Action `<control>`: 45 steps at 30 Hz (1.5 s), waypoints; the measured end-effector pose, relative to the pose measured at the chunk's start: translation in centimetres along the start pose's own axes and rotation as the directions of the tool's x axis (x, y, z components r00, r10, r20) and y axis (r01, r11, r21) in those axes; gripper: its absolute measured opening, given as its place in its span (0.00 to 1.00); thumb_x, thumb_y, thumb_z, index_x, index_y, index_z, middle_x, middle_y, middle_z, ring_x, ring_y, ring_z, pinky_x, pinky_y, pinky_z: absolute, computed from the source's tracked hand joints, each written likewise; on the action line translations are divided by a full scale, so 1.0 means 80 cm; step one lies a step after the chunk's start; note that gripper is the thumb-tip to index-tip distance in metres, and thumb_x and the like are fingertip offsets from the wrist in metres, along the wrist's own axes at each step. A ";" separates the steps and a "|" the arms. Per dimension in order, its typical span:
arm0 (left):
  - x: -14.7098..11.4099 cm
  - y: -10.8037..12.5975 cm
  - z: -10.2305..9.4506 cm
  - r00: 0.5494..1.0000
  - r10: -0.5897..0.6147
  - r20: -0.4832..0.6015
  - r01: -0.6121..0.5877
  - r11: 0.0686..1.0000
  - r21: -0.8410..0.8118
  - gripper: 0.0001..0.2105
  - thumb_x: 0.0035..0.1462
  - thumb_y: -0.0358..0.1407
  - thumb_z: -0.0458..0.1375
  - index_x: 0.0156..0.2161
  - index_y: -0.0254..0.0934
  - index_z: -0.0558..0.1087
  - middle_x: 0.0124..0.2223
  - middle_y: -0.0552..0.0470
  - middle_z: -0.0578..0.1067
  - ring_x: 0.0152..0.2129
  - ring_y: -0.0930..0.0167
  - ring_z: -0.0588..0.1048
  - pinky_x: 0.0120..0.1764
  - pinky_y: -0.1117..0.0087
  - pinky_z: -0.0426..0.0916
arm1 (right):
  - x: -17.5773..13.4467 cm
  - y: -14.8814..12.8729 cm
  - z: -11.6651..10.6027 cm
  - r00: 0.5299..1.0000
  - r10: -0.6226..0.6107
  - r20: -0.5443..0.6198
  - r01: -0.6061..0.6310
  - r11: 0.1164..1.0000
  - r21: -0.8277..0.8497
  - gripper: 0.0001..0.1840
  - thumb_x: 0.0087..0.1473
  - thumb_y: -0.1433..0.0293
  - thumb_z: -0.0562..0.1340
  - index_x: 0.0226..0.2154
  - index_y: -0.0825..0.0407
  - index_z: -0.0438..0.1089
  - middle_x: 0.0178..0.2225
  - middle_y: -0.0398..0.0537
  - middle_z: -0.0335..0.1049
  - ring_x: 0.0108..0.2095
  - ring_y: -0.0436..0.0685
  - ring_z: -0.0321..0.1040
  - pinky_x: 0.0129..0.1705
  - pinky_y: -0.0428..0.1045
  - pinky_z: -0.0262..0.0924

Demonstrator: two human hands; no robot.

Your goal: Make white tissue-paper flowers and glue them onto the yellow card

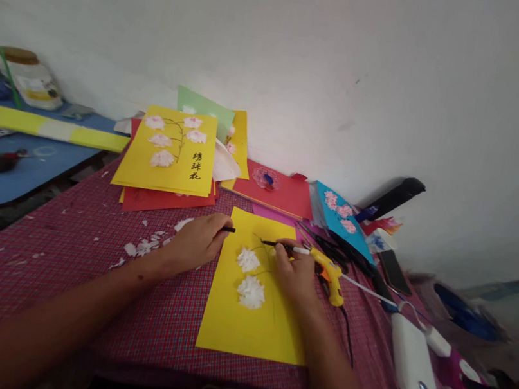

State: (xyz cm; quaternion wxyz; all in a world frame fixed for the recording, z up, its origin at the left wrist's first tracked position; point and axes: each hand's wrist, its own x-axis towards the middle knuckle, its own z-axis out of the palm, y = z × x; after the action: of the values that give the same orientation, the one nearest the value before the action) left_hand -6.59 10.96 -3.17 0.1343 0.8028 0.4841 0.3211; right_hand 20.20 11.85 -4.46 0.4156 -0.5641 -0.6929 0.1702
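Note:
A yellow sheet of paper (225,326) lies before me, with two white paper flowers (251,292) on its left half and thin drawn stem lines around them. My right hand (297,271) grips a black-and-white pen (269,243), its tip at the drawn lines above the flowers. Between the fingers of my left hand (199,237) is a small black pen cap (229,230), held at the sheet's upper left edge. White paper scraps (144,247) are scattered beside my left forearm. A yellow glue gun (334,287) rests just right of my right hand.
A finished yellow flower card (146,168) tops a stack at the back left. Behind the sheet lie a red card (284,192) and a blue card (355,235). A white power bank (413,360) and a dark phone (394,271) are on the right. A wall stands behind.

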 end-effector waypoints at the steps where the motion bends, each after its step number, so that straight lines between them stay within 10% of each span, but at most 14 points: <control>1: 0.000 0.000 0.000 1.000 -0.001 -0.001 0.001 1.000 -0.002 0.09 0.65 0.33 0.50 0.49 0.37 0.68 0.46 0.45 0.76 0.44 0.62 0.75 0.47 0.59 0.70 | 0.000 0.000 0.000 1.000 -0.003 -0.011 0.003 1.000 0.006 0.12 0.58 0.63 0.59 0.37 0.51 0.76 0.35 0.52 0.79 0.37 0.62 0.76 0.41 0.54 0.68; 29: -0.001 0.001 -0.004 1.000 -0.022 0.003 0.022 1.000 0.003 0.09 0.66 0.33 0.49 0.48 0.39 0.68 0.45 0.46 0.77 0.42 0.62 0.77 0.43 0.60 0.70 | 0.001 -0.007 -0.011 0.997 0.008 -0.083 -0.003 0.998 0.056 0.10 0.56 0.63 0.59 0.34 0.48 0.74 0.31 0.49 0.77 0.34 0.62 0.74 0.35 0.53 0.67; 36: -0.002 0.004 -0.002 0.999 0.020 0.040 -0.020 1.000 0.012 0.09 0.66 0.33 0.49 0.48 0.38 0.68 0.46 0.45 0.77 0.41 0.63 0.76 0.43 0.60 0.70 | 0.002 -0.012 -0.008 0.986 0.157 -0.055 -0.123 0.912 0.391 0.12 0.55 0.59 0.61 0.37 0.48 0.72 0.27 0.45 0.74 0.27 0.58 0.71 0.31 0.51 0.66; 45: -0.004 0.009 0.005 0.992 0.078 0.095 -0.076 0.997 -0.027 0.09 0.66 0.32 0.50 0.48 0.39 0.69 0.45 0.47 0.76 0.43 0.64 0.75 0.46 0.62 0.70 | -0.011 -0.028 -0.002 0.986 0.058 0.155 -0.149 0.712 0.686 0.08 0.56 0.65 0.63 0.39 0.48 0.73 0.29 0.44 0.75 0.24 0.53 0.67 0.29 0.49 0.62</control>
State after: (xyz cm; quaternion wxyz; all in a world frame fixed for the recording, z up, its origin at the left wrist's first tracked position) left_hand -5.89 10.37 -3.21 0.1543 0.8338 0.4421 0.2925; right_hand 18.93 10.35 -3.13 0.5436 -0.3932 -0.5695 0.4749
